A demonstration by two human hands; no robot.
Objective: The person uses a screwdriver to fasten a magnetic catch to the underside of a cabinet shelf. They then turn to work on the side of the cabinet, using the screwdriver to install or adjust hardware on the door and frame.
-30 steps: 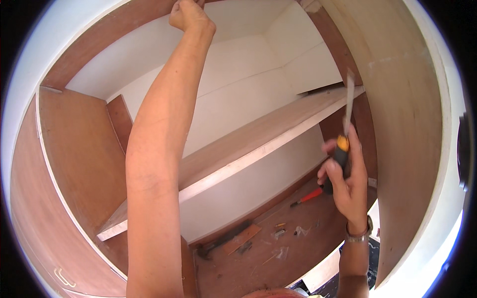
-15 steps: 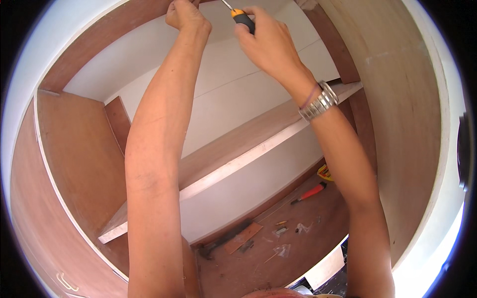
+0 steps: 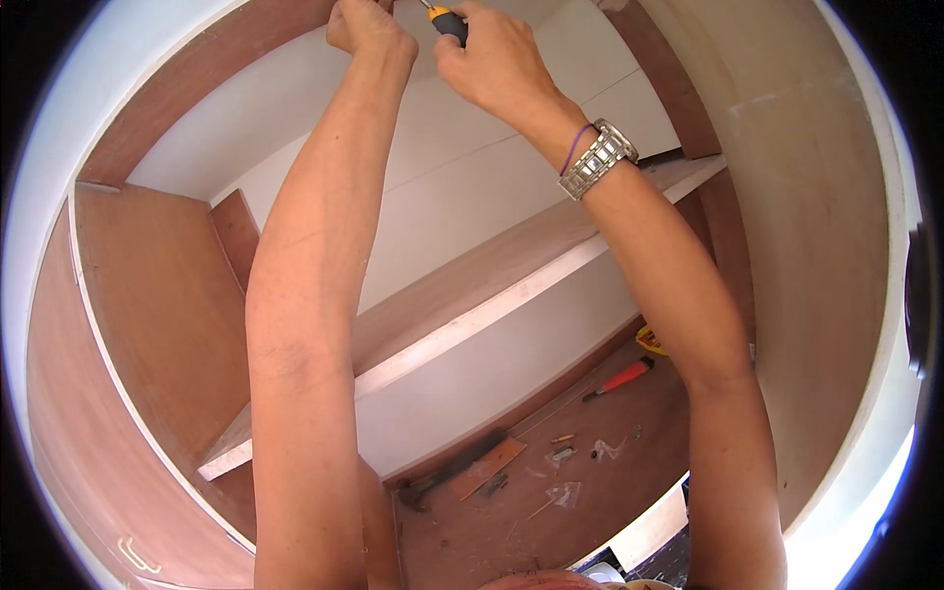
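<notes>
My right hand (image 3: 499,61) grips a screwdriver (image 3: 451,27) by its black and orange handle. The metal shaft points up and left toward the cabinet's top rail (image 3: 246,39), and its tip runs past the upper edge of the picture. My left hand (image 3: 366,28) is raised close to that rail, fingers curled inward. Whatever those fingers pinch, if anything, is hidden behind the hand. On my right wrist are a metal watch (image 3: 598,162) and a thin purple band. Both arms reach up across the open wooden cabinet.
A wooden shelf (image 3: 472,295) crosses the cabinet below my hands. On the cabinet floor (image 3: 442,546) lie a red-handled tool (image 3: 621,378), a yellow object (image 3: 650,340), a hammer (image 3: 433,482), a wood scrap (image 3: 489,466) and small plastic bags (image 3: 563,494). Side panels (image 3: 157,295) stand left and right.
My right hand has moved left and slightly up with the screwdriver, closer to my left hand. The left hand has stayed almost in place.
</notes>
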